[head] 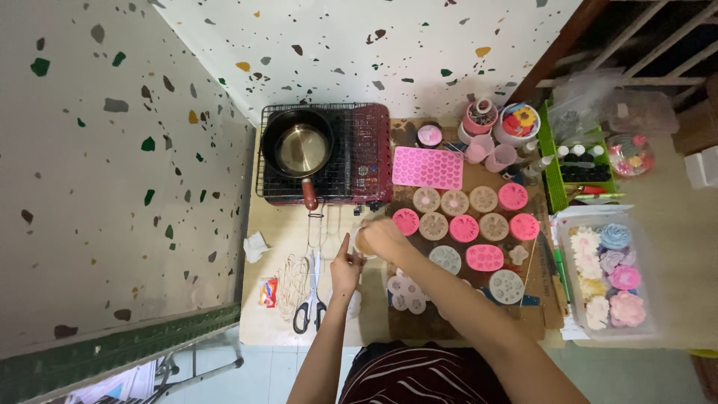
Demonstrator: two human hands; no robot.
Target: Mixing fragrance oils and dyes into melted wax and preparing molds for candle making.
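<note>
Right hand (pixel 383 238) is closed around a small pale round mould (pixel 364 241), cupped from above and the right; most of it is hidden by the fingers, only the left edge shows. Left hand (pixel 345 265) is half open, index finger up, its tip at the mould's lower left edge. Touching or just short, can't tell.

Mould sits in the air just above the table (pixel 278 239), in front of the stove (pixel 366 153) and left of the mat (pixel 523 314) full of other moulds.

Handling, judged by its neighbours: looks like silicone, so light, soft, flexes under pressure, slightly grippy, not fragile. Whatever is cast inside could be brittle, so squeeze the rim, not the middle. Best hold: thumb and 2 fingers across the outer wall, second hand peeling the lip.

Nearby: scissors (pixel 310 303) and cord (pixel 292 280) just left of the left wrist, pan (pixel 302 148) on the stove, pink heart tray (pixel 427 167) behind, box of finished flowers (pixel 609 277) far right.
</note>
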